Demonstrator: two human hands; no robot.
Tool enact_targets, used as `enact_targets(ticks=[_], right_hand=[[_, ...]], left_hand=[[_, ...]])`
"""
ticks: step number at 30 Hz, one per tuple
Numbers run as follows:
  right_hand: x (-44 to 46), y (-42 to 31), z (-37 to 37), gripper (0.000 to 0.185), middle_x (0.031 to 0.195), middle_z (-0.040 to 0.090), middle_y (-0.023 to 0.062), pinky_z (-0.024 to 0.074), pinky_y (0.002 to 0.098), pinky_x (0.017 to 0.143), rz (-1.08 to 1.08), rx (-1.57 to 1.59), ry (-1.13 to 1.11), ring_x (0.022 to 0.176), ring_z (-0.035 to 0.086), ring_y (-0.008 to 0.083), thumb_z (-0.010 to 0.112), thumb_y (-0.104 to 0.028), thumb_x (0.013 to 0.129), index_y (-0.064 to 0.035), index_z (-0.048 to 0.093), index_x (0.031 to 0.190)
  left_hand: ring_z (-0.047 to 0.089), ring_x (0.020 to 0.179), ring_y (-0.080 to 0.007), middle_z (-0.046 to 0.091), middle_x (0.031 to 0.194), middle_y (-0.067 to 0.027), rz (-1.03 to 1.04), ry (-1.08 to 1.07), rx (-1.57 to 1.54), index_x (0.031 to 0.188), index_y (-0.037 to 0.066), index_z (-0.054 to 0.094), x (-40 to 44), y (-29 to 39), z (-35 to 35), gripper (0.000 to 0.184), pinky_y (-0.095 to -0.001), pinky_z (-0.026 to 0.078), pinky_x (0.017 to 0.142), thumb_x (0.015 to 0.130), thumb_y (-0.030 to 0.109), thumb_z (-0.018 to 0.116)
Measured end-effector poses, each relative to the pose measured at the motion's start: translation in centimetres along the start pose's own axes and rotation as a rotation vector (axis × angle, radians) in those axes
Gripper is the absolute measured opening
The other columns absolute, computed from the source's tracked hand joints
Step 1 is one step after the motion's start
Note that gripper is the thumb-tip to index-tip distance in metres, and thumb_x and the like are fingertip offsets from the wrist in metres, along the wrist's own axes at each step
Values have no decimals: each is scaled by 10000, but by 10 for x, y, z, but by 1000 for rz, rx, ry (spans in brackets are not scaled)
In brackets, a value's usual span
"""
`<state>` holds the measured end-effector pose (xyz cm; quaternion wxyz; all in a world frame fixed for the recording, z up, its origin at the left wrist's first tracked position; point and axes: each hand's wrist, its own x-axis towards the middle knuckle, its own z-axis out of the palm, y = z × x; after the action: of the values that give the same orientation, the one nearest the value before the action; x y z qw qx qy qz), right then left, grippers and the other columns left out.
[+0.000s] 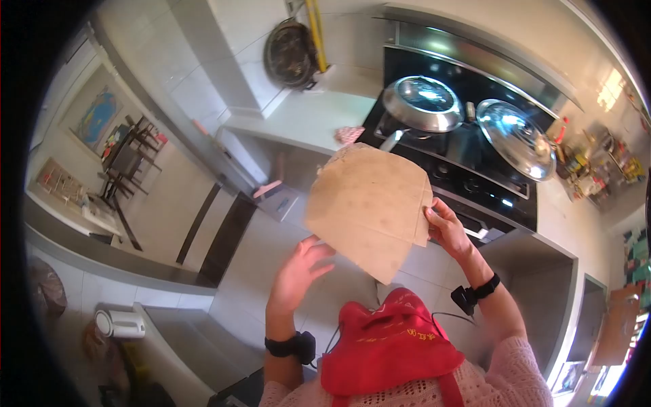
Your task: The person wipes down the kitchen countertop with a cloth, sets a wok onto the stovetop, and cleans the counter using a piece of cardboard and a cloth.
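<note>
A flat sheet of brown cardboard (369, 207) with creases and a worn far edge is held up in front of my body. My right hand (447, 227) pinches its right edge, thumb on the near face. Just off the lower left edge, my left hand (298, 271) has its fingers apart and slightly blurred; it does not grip the sheet. Black bands with small boxes are on both wrists. Below the cardboard is the red apron (386, 342) on my body.
Ahead stands a black gas stove (441, 152) with a lidded pan (424, 103) and a lidded wok (515, 138). Bottles and jars (600, 166) stand on the right counter. A checked cloth (348, 134) lies left of the stove. A white kettle (120, 323) is at lower left.
</note>
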<state>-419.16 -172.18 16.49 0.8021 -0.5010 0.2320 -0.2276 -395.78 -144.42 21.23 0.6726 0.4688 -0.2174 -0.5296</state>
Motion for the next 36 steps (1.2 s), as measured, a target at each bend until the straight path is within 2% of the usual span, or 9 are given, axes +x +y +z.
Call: enact_targets(ticks=[4,7,12,16,17,22,28,35,36], right_hand=[[79,32,47,95,897,632,-40,501,226,625,92,-116,-134,748,600,56,536,-246,1036,-160,551,1074],[142,67,79,103,806,635,-28,514,222,583,161,-162,-143,707,623,66,556,-253,1027,-152,545,1046],[255,109,132,531,1052,601,131,558,361,718,536,-114,-47,894,649,232,665,-476,913,-27,537,1165],[344,116,158,416,1029,615,135,545,338,688,324,-434,-27,901,652,203,645,-305,893,-9,546,1168],[365,115,159,427,1048,617,162,543,366,719,275,-493,-2,897,658,250,646,-299,884,-6,539,1175],[441,129,152,402,1144,589,237,517,470,849,5,-847,200,949,639,407,648,-268,860,-36,545,1172],[479,129,95,368,1258,515,223,511,493,873,-96,-1109,562,1076,594,394,721,-242,804,-83,580,1104],[496,129,49,340,1097,625,138,519,449,813,12,-1250,728,1013,619,341,770,-247,740,-98,637,1015],[498,126,51,235,830,632,93,506,384,699,-1,-1172,785,773,641,253,760,-244,771,-58,671,884]], left_hand=[[567,1216,-279,534,1378,-136,45,169,23,1472,52,364,12,11,-39,477,-461,469,1003,1029,200,460],[597,1163,-266,551,1358,-109,17,346,61,1450,73,395,35,23,-81,473,-455,493,967,994,119,511],[620,1107,-260,572,1315,-100,52,568,-16,1416,103,438,94,62,-169,446,-456,510,942,978,70,516],[619,1114,-240,575,1303,-83,61,645,-3,1405,127,437,148,100,-244,433,-423,517,918,985,111,539],[618,1119,-234,574,1306,-76,68,654,20,1402,127,434,162,109,-257,430,-409,519,907,988,136,551],[615,1116,-224,587,1264,-69,30,562,30,1394,137,440,229,152,-291,460,-385,506,908,967,161,609],[616,1092,-231,590,1233,-76,-165,443,71,1366,122,450,344,175,-329,406,-416,508,930,979,125,575],[614,1086,-232,598,1200,-78,-359,176,42,1270,98,479,497,173,-388,296,-428,508,935,984,107,555],[615,1083,-236,598,1204,-81,-382,137,49,1270,95,479,510,173,-394,296,-431,508,934,984,107,556]])
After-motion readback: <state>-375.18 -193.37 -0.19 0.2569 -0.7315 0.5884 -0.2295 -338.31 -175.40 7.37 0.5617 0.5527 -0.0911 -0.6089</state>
